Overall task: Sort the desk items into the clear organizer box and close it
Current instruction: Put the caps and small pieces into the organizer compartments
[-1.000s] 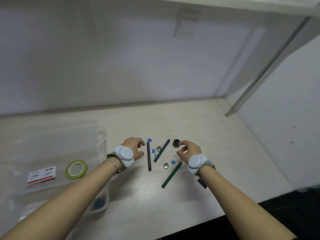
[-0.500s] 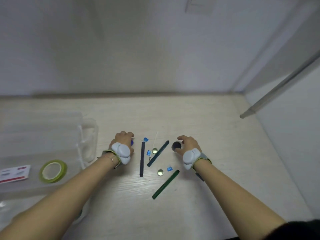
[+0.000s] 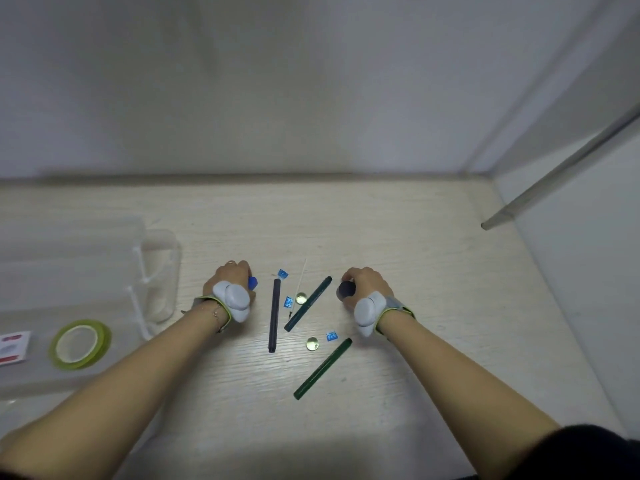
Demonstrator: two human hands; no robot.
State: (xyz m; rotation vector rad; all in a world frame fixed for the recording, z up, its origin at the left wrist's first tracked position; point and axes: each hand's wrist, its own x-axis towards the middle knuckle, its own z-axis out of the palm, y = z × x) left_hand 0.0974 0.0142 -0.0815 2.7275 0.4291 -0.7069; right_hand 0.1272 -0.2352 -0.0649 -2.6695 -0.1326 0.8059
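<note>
Setting: pale wood-grain worktop (image 3: pixel 398 244) stood against a plain grey-white wall, with a slanted metal bar (image 3: pixel 561 164) over its right edge.
Left hand (image 3: pixel 230 280): rested knuckles-up left of the worktop's middle, fingers curled round a small blue item (image 3: pixel 253 283) that peeked out on its right side; a grey wrist device (image 3: pixel 232 299) sat on a green strap.
Right hand (image 3: pixel 367 284): lay right of the middle, fingers curled over a dark round object (image 3: pixel 346 289) whose end showed at the thumb side; what it was could not be told.
Clear organizer box (image 3: pixel 157 271): sat at the left edge, open, its lid (image 3: pixel 38 372) lying flat toward the near left corner.
On the lid: a green tape roll (image 3: pixel 80 344) and a red-and-white card (image 3: pixel 12 348).
Between the hands: a dark blue pen (image 3: pixel 274 315) lay nearly straight toward the far edge, a dark green pen (image 3: pixel 308 308) slanted just beside it, and a thin white stick (image 3: pixel 300 284) lay between their far ends.
Nearer the front edge: a second green pen (image 3: pixel 322 368) lay slanted, apart from the rest.
Small pieces: three blue clips (image 3: pixel 283 273) (image 3: pixel 288 301) (image 3: pixel 331 336) and two yellow-green glass beads (image 3: pixel 300 298) (image 3: pixel 312 343) lay scattered among the pens.
</note>
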